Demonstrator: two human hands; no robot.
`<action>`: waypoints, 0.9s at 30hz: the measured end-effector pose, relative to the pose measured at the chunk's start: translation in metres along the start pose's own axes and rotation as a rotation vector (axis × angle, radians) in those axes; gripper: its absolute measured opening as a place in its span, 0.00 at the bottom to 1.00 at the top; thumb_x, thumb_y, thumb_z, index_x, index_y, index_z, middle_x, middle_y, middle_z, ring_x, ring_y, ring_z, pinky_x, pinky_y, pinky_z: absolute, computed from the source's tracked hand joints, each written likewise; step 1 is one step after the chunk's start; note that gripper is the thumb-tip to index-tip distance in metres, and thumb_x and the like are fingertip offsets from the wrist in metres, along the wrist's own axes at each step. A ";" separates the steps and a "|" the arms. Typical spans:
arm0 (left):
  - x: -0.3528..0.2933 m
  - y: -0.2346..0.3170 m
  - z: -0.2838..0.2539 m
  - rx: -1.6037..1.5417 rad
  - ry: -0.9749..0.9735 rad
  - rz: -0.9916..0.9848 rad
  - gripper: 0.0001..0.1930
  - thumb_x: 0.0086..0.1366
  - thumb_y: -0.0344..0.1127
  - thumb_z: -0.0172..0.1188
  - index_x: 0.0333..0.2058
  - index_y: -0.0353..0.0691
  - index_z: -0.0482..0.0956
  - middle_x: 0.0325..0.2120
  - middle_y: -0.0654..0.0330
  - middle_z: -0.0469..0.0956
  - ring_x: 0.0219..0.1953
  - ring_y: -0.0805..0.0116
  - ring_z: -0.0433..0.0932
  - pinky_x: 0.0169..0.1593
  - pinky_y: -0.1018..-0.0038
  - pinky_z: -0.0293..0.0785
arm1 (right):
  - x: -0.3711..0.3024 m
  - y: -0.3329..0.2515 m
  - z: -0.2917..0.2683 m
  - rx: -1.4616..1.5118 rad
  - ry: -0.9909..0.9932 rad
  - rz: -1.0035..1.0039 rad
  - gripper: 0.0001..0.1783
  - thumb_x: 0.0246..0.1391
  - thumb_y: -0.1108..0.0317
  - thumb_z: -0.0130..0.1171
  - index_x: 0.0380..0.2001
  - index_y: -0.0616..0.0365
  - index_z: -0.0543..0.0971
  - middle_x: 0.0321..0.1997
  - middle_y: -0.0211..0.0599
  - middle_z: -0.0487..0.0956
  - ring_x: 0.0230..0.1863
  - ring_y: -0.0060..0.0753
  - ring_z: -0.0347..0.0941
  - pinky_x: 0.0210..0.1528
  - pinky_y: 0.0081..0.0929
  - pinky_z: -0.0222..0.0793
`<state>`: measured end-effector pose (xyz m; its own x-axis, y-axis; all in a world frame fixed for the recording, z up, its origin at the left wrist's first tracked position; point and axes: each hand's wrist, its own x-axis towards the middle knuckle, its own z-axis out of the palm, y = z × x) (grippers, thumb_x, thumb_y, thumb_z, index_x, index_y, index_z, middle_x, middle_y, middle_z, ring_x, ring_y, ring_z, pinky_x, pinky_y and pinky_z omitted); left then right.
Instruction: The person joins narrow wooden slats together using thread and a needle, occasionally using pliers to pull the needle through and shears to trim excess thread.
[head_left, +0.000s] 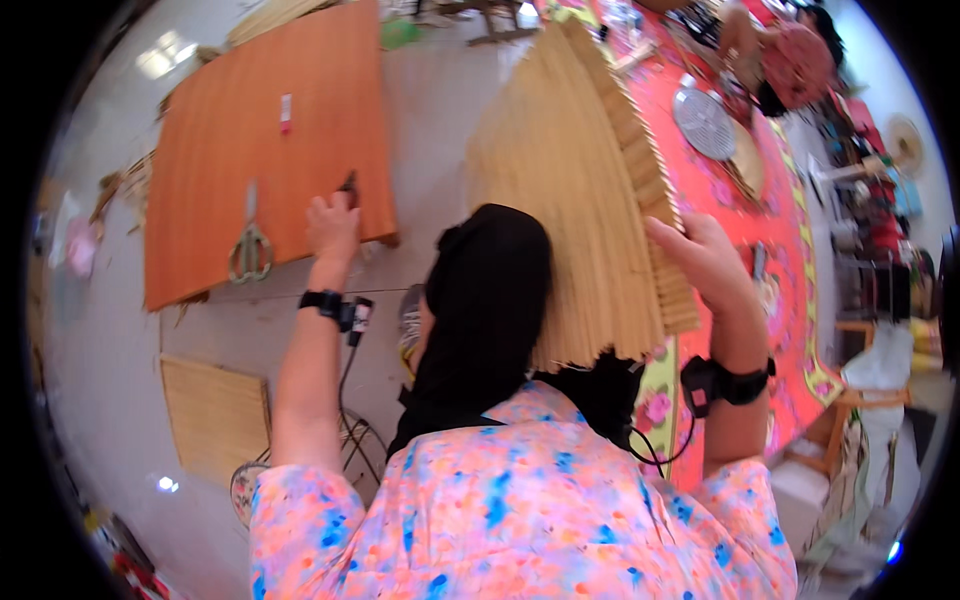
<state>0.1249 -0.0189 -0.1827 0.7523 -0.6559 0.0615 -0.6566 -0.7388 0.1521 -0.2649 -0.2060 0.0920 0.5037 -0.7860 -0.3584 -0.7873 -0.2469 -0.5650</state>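
Note:
My left hand (334, 226) is at the near right corner of an orange-brown wooden board (215, 160), its fingers closed around a small dark tool (349, 186) whose exact kind is blurred. Left of that hand lie green-handled scissors (250, 252), their blades pointing away from me. A pale straw-coloured panel of long flat strips (575, 190) leans over my right leg. Its right edge has a folded band and a twisted cord. My right hand (708, 262) grips that edge, thumb on top and the other fingers hidden underneath.
A red-and-white tube (286, 113) lies on the board. A smaller straw-coloured panel (215, 410) is on the floor at lower left. To the right a pink flowered mat (790, 330) carries a round perforated metal disc (705, 124). Another person (795, 65) sits at the far right.

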 end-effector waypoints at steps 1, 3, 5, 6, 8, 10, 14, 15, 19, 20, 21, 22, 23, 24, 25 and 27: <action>0.002 -0.009 0.011 -0.016 0.054 0.058 0.16 0.60 0.47 0.63 0.40 0.44 0.74 0.42 0.51 0.69 0.48 0.50 0.71 0.45 0.57 0.73 | -0.001 0.005 0.002 0.040 -0.022 -0.039 0.19 0.57 0.55 0.60 0.28 0.64 0.80 0.21 0.18 0.70 0.23 0.12 0.62 0.23 0.21 0.57; 0.009 -0.019 0.028 -0.153 0.097 0.109 0.13 0.62 0.45 0.60 0.31 0.40 0.75 0.33 0.56 0.72 0.40 0.56 0.74 0.41 0.63 0.73 | -0.006 0.008 0.005 0.053 -0.032 -0.012 0.19 0.56 0.56 0.60 0.29 0.65 0.80 0.21 0.20 0.71 0.23 0.13 0.64 0.23 0.22 0.59; 0.009 -0.008 0.022 -0.866 -0.076 -0.130 0.14 0.65 0.44 0.56 0.27 0.40 0.73 0.30 0.59 0.74 0.36 0.60 0.75 0.40 0.67 0.72 | -0.002 0.009 0.007 0.056 -0.029 -0.006 0.19 0.56 0.57 0.59 0.30 0.67 0.81 0.22 0.22 0.73 0.23 0.15 0.66 0.25 0.22 0.62; 0.007 -0.004 0.015 -1.219 -0.172 -0.264 0.15 0.66 0.43 0.54 0.24 0.40 0.72 0.28 0.61 0.74 0.34 0.62 0.75 0.39 0.69 0.72 | 0.001 0.010 0.008 0.041 -0.021 0.000 0.18 0.55 0.58 0.59 0.30 0.68 0.81 0.22 0.24 0.74 0.23 0.16 0.68 0.25 0.23 0.64; 0.004 0.019 -0.024 -1.681 -0.406 -0.386 0.15 0.69 0.44 0.49 0.26 0.44 0.69 0.34 0.63 0.77 0.38 0.69 0.76 0.41 0.69 0.72 | 0.010 0.014 0.001 0.085 0.015 0.020 0.18 0.55 0.60 0.59 0.31 0.69 0.81 0.23 0.27 0.76 0.24 0.18 0.72 0.27 0.23 0.67; -0.019 0.055 -0.080 -2.009 -0.402 -0.346 0.15 0.69 0.47 0.49 0.26 0.46 0.67 0.38 0.61 0.78 0.44 0.70 0.75 0.44 0.66 0.71 | 0.027 0.015 -0.008 0.207 0.048 0.014 0.17 0.54 0.62 0.59 0.31 0.70 0.81 0.25 0.31 0.78 0.25 0.20 0.75 0.28 0.24 0.69; -0.057 0.124 -0.163 -2.012 -0.485 -0.086 0.14 0.71 0.45 0.48 0.38 0.41 0.74 0.42 0.58 0.78 0.49 0.70 0.75 0.49 0.64 0.71 | 0.043 0.009 -0.029 0.463 0.040 0.146 0.17 0.52 0.60 0.60 0.31 0.67 0.78 0.22 0.34 0.77 0.18 0.26 0.73 0.16 0.28 0.65; -0.069 0.138 -0.179 -1.940 -0.463 -0.078 0.14 0.71 0.44 0.48 0.41 0.40 0.75 0.42 0.58 0.78 0.49 0.70 0.75 0.49 0.66 0.72 | 0.043 0.001 -0.030 0.516 0.037 0.149 0.16 0.52 0.61 0.60 0.32 0.67 0.78 0.24 0.34 0.78 0.19 0.27 0.76 0.16 0.26 0.67; -0.099 0.178 -0.179 -1.583 -0.375 0.551 0.06 0.62 0.29 0.57 0.35 0.31 0.74 0.30 0.63 0.67 0.34 0.74 0.67 0.40 0.80 0.65 | 0.058 0.006 -0.038 0.443 0.008 0.164 0.15 0.53 0.62 0.60 0.32 0.67 0.78 0.25 0.35 0.78 0.21 0.26 0.76 0.20 0.26 0.68; -0.106 0.189 -0.180 -1.479 -0.345 0.640 0.06 0.60 0.29 0.58 0.33 0.31 0.73 0.32 0.58 0.65 0.34 0.68 0.68 0.39 0.75 0.66 | 0.058 0.001 -0.039 0.404 0.011 0.176 0.15 0.53 0.63 0.60 0.32 0.68 0.79 0.26 0.36 0.79 0.23 0.27 0.77 0.24 0.27 0.71; -0.112 0.200 -0.176 -1.397 -0.314 0.679 0.06 0.59 0.29 0.59 0.33 0.33 0.74 0.34 0.53 0.66 0.35 0.61 0.70 0.39 0.71 0.69 | 0.059 -0.002 -0.039 0.366 0.013 0.188 0.15 0.54 0.64 0.59 0.33 0.69 0.79 0.28 0.38 0.80 0.26 0.28 0.79 0.28 0.27 0.74; -0.118 0.210 -0.172 -1.359 -0.309 0.674 0.06 0.58 0.30 0.61 0.33 0.36 0.75 0.36 0.50 0.67 0.36 0.54 0.72 0.40 0.66 0.71 | 0.058 -0.005 -0.038 0.371 0.009 0.174 0.15 0.54 0.64 0.60 0.33 0.69 0.79 0.28 0.38 0.80 0.25 0.28 0.79 0.27 0.27 0.74; -0.122 0.217 -0.166 -1.320 -0.253 0.693 0.07 0.57 0.31 0.61 0.33 0.36 0.75 0.37 0.49 0.68 0.37 0.52 0.72 0.40 0.65 0.72 | 0.057 -0.007 -0.038 0.376 0.006 0.161 0.15 0.54 0.64 0.60 0.33 0.69 0.79 0.28 0.37 0.80 0.25 0.28 0.78 0.27 0.27 0.74; -0.125 0.222 -0.162 -1.278 -0.200 0.711 0.08 0.57 0.32 0.62 0.33 0.36 0.76 0.37 0.48 0.68 0.37 0.50 0.73 0.41 0.64 0.72 | 0.057 -0.008 -0.037 0.382 0.003 0.151 0.15 0.53 0.64 0.60 0.33 0.69 0.79 0.28 0.37 0.80 0.25 0.28 0.78 0.26 0.27 0.73; -0.129 0.227 -0.161 -1.269 -0.197 0.686 0.08 0.56 0.31 0.62 0.32 0.36 0.76 0.38 0.47 0.69 0.37 0.48 0.73 0.41 0.63 0.73 | 0.056 -0.011 -0.037 0.393 -0.002 0.161 0.15 0.53 0.64 0.60 0.32 0.69 0.79 0.28 0.37 0.80 0.24 0.28 0.78 0.26 0.26 0.73; -0.133 0.235 -0.159 -1.250 -0.167 0.685 0.08 0.55 0.31 0.62 0.32 0.36 0.76 0.38 0.46 0.69 0.38 0.48 0.73 0.40 0.62 0.73 | 0.054 -0.015 -0.039 0.415 -0.012 0.179 0.15 0.54 0.64 0.60 0.32 0.69 0.79 0.27 0.37 0.80 0.24 0.27 0.78 0.25 0.26 0.73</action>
<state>-0.1207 -0.0811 0.0019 0.2405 -0.8953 0.3750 -0.3368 0.2854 0.8973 -0.2397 -0.2671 0.1098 0.3787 -0.7883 -0.4850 -0.6546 0.1423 -0.7424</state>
